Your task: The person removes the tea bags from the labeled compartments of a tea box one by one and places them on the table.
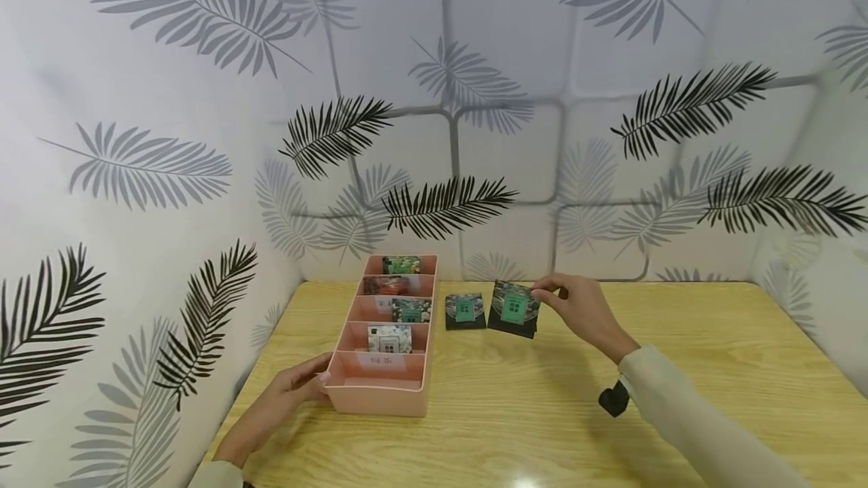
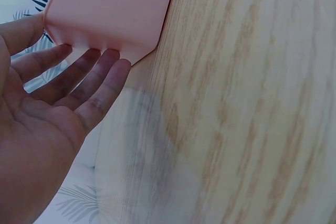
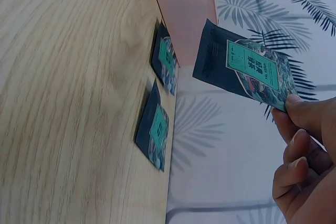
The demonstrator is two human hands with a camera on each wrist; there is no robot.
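Right hand (image 1: 579, 311): fingers closed, pinching one packet (image 1: 513, 309); tray (image 1: 380, 402) at nine o'clock, long axis twelve-to-six; left hand (image 1: 286, 398) gripping its seven-o'clock corner.

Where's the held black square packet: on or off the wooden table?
Off: right hand pinches the packet by its corner, above the table.

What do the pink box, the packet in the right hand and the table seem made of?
Pink box: probably moulded plastic, satin-smooth, given its rounded corners and even colour.
Packet in the right hand: coated paper or film, can't tell which; thin, printed, matte-looking.
Table: wood or printed laminate, showing grain and a glossy bright reflection.
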